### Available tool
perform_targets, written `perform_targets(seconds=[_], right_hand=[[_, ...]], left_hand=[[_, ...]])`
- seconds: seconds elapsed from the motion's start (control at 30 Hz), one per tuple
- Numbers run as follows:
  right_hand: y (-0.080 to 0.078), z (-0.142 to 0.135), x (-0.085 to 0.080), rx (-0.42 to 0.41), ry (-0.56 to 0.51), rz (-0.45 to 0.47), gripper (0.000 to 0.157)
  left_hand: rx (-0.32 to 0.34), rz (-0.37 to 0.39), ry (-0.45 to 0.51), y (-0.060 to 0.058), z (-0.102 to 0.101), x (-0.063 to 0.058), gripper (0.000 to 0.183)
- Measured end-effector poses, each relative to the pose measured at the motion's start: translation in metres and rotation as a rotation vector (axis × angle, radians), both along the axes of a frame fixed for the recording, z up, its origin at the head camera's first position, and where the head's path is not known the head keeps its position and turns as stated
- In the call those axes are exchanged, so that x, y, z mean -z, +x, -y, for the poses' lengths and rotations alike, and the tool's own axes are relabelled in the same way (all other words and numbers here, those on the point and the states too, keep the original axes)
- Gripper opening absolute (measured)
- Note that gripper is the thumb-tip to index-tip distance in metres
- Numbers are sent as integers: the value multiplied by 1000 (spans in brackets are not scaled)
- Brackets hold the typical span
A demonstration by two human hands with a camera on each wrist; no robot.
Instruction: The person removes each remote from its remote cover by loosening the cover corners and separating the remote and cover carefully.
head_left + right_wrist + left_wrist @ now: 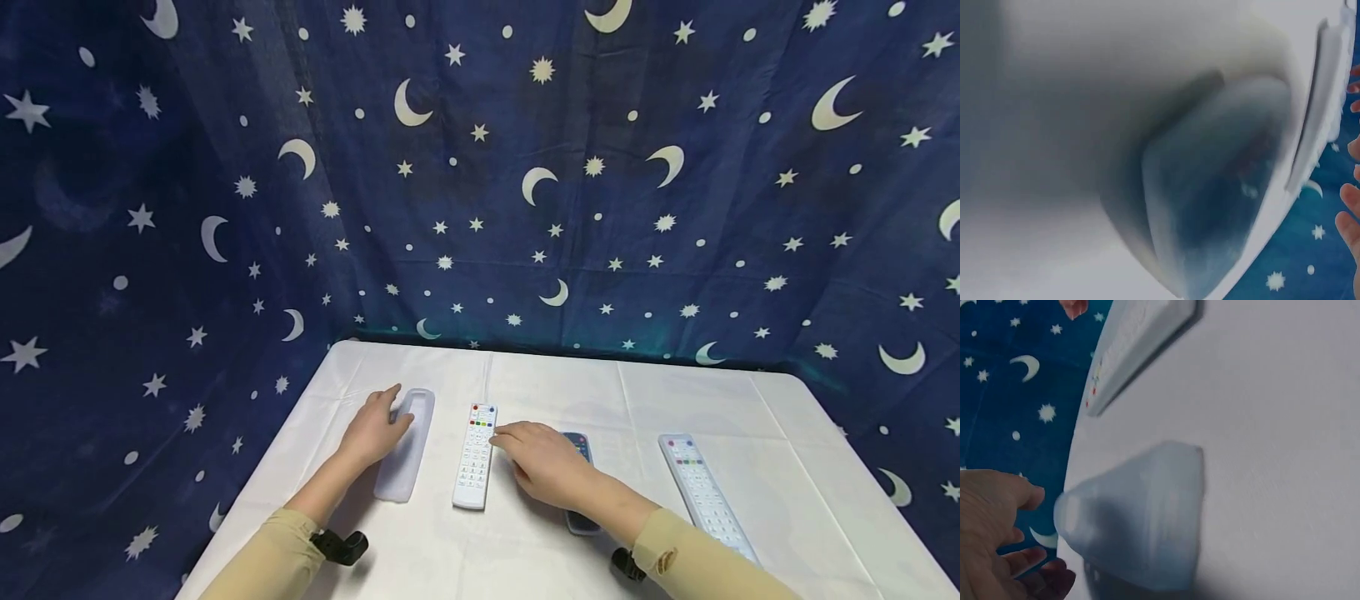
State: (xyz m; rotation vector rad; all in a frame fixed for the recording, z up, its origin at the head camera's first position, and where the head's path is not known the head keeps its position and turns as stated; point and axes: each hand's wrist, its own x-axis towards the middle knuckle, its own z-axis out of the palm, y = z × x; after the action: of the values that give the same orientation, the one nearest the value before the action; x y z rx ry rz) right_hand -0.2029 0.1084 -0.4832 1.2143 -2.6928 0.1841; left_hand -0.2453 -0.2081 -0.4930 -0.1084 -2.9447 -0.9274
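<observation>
A translucent whitish remote cover (406, 458) lies flat at the left of the table. My left hand (372, 432) hovers at its left edge, thumb over it and fingers spread; in the left wrist view a gap separates the fingers from the cover (1147, 519). Right of the cover lies a bare white remote control (475, 458) with coloured buttons near its top. At its right edge are the fingertips of my right hand (551, 467); whether they touch it I cannot tell. That hand and forearm partly hide a dark remote control (577, 442), which appears in a clear cover in the right wrist view.
Farther right lies another white remote control (705, 487), seemingly in a clear cover, its lower end near my right sleeve (697, 558). All lie on a white-covered table (555, 379). A dark blue curtain (480, 208) with moons and stars hangs behind and at the left.
</observation>
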Motion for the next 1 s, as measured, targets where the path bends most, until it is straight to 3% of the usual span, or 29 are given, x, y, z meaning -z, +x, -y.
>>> perform_targets(seconds=[0.23, 0.47, 0.6, 0.7, 1.0], right_hand=[[-1, -20, -18, 87, -114, 16, 44], [3, -51, -28, 251, -277, 105, 47], [7, -67, -30, 322, -326, 166, 49], [10, -76, -32, 369, -355, 224, 51], [17, -102, -27, 482, -418, 389, 56]], left_hand=[[77, -73, 62, 10, -24, -17, 63], [186, -162, 129, 30, -58, -41, 59], [255, -170, 161, 40, -73, -47, 57], [318, -139, 207, 47, -83, -48, 55], [475, 76, 406, 55, -114, -44, 53]])
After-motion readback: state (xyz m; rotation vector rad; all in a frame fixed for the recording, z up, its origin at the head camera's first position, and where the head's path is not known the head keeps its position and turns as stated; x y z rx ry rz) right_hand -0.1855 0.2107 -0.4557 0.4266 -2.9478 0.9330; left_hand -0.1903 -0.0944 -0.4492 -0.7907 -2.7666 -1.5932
